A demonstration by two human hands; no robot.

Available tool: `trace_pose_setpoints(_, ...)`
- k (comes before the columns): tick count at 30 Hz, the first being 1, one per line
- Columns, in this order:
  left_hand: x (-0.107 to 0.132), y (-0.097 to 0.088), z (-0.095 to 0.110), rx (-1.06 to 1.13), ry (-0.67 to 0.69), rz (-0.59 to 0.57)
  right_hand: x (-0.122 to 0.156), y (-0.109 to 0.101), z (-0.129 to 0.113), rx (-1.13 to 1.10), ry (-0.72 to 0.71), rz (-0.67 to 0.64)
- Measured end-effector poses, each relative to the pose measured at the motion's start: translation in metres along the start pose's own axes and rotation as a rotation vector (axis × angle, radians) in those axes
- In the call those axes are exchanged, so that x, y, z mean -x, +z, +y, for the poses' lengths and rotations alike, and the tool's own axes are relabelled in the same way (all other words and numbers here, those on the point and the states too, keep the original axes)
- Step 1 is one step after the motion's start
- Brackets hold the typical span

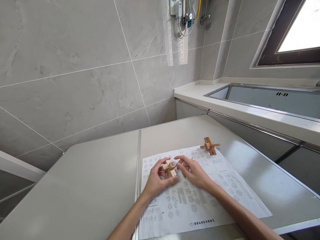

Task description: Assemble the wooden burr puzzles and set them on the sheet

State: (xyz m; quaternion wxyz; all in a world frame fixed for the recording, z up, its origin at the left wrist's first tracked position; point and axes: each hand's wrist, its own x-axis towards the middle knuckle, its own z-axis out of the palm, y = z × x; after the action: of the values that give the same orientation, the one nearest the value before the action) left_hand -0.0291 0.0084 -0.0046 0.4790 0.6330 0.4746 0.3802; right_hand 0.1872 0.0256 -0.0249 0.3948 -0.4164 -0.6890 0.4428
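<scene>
A light wooden interlocking burr puzzle (172,165), with a dark numeral on one block end, is held just above the printed sheet. My left hand (157,180) wraps around its left side, thumb along the near side and fingers behind. At its right end, my right hand (193,171) has bent fingers and fingertips against a block, with the index finger raised. Part of that contact is hidden. Under both hands lies a white instruction sheet (182,213) covered with small puzzle diagrams.
A second, darker wooden puzzle (209,146) of crossed pieces rests at the sheet's far right corner. The pale folding table (100,186) has a seam left of the sheet. Beyond its right edge runs a counter (192,90) with a sink (270,96). A tiled wall (82,83) stands behind.
</scene>
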Motion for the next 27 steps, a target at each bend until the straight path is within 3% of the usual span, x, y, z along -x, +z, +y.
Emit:
trace_pose_setpoints(7, 0.0, -0.004, -0.003, 0.19, -0.002, -0.119, 0.002, -0.002, -0.009, -0.185, 0.051, -0.169)
trace_pose_setpoints(15, 0.001, -0.005, -0.003, 0.155, 0.021, -0.2, 0.004, -0.007, -0.012, -0.256, 0.093, -0.256)
trace_pose_setpoints(27, 0.008, 0.004, 0.006, -0.25, 0.257, -0.008, 0.003, -0.009, -0.013, -0.342, 0.15, -0.279)
